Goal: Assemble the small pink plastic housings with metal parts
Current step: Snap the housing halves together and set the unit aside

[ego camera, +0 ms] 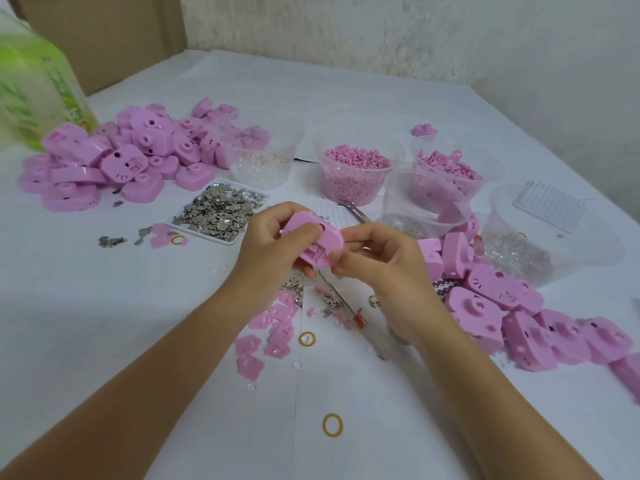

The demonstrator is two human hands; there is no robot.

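Left grip (270,247) curls round a pink housing (313,239), thumb across its top; right grip (377,271) pinches that housing's right end. Both hold it over the middle of the worktop (138,306). Behind the left grip lies a tray of metal parts (225,240); one heap of housings (114,161) sits toward the far-left corner, a second heap (519,313) along the right edge.

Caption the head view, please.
One pink housing gripped by left hand and right hand near a tray of metal parts.
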